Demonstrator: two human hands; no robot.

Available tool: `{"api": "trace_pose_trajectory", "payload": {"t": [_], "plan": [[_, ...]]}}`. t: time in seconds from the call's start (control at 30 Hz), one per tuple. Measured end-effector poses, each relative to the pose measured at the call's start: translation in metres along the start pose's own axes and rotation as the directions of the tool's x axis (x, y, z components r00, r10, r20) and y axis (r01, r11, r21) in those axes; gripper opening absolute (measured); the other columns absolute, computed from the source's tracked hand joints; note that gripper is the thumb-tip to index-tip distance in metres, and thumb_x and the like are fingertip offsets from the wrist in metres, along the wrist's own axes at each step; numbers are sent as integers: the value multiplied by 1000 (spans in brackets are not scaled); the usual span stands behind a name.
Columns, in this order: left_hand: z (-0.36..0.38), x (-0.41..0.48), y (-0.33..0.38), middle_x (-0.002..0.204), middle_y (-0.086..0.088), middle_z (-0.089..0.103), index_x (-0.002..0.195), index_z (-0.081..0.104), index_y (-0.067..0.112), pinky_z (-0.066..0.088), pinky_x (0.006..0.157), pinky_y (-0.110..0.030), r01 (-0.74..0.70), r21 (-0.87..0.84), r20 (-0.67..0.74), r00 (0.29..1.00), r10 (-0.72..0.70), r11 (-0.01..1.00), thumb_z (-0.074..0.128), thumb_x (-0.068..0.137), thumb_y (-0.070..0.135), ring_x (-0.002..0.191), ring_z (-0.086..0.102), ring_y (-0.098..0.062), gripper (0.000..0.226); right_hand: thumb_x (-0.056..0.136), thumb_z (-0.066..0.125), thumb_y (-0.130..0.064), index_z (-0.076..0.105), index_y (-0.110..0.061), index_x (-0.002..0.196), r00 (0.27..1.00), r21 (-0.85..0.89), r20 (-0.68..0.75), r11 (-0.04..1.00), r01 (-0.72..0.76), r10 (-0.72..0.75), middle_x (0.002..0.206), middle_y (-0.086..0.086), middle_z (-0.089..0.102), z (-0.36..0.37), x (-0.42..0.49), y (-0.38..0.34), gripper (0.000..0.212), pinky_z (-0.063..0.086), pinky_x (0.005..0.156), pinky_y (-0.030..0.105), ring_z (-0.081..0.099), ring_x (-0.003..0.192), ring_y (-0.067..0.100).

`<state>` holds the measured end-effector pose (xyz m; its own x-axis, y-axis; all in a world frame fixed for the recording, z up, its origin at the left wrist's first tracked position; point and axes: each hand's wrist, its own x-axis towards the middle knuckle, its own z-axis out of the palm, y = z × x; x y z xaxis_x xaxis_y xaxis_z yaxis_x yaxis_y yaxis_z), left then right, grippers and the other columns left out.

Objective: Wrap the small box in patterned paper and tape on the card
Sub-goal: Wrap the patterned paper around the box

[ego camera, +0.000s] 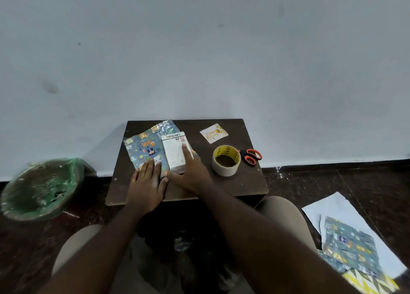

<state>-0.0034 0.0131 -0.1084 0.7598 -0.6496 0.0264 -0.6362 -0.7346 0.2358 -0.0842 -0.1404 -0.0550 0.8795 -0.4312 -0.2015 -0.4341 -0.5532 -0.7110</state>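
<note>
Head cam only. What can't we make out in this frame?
- Head view: box small print, too small; right hand covers part.
- Head view: patterned paper near edge, under left hand.
- Head view: scissors blades, behind tape roll.
- Head view: floor sheets, cut off by frame edge.

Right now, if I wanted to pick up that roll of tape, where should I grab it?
Probably from above: thumb in the open core, fingers on the left outer wall. The tape roll lies flat, hole up, and the scissors crowd its right side.
</note>
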Motion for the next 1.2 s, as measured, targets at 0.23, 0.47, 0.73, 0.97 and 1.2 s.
{"api": "trace_pose_trajectory", "payload": {"t": [0.23, 0.47, 0.73, 0.97, 1.2], "plan": [[5, -7, -7, 157, -9, 38, 149, 44, 15, 18, 120, -47, -19, -62, -79, 997, 14, 998, 18, 95, 59, 148, 29, -24, 75, 88, 68, -50, 21, -32, 157, 968, 255, -250, 966, 29, 37, 147, 0, 42, 17, -17, 14, 85, 40, 100, 19, 45, 126, 6], [3, -23, -11, 146, -12, 50, 135, 60, 9, 31, 116, -37, 27, -421, -243, 960, -141, 907, 43, 97, 41, 138, 44, -27, 52, 103, 49, -35, 39, -20, 151, 924, 628, -326, 777, 53, 200, 151, -1, 45, 14, -13, 23, 52, 34, 104, 18, 44, 134, 10], [-2, -16, 1, 155, -25, 35, 152, 30, 0, 12, 121, -41, 308, -525, -203, 860, -469, 793, 40, 89, 61, 147, 28, -37, 88, 92, 67, -39, 36, -28, 152, 963, 673, -200, 740, 2, 179, 153, -5, 42, 12, -9, 27, 68, 43, 110, 38, 47, 133, 14], [-19, -8, 18, 131, 4, 56, 150, 34, 18, 46, 96, -26, 248, -892, -21, 812, -584, 377, 74, 84, 16, 117, 56, -11, 77, 82, 80, -34, 36, -30, 151, 983, 556, -151, 831, -3, 104, 144, -2, 46, 7, -10, 21, 82, 48, 99, 30, 52, 124, 13], [-32, -1, -2, 112, -13, 65, 151, 29, 9, 53, 68, -28, 301, -953, 199, 682, -704, 23, 73, 84, 1, 81, 63, -15, 80, 82, 80, -33, 32, -32, 153, 978, 291, -204, 956, 23, 38, 142, 1, 38, 23, -19, -2, 86, 41, 103, 24, 45, 117, 4]]}}
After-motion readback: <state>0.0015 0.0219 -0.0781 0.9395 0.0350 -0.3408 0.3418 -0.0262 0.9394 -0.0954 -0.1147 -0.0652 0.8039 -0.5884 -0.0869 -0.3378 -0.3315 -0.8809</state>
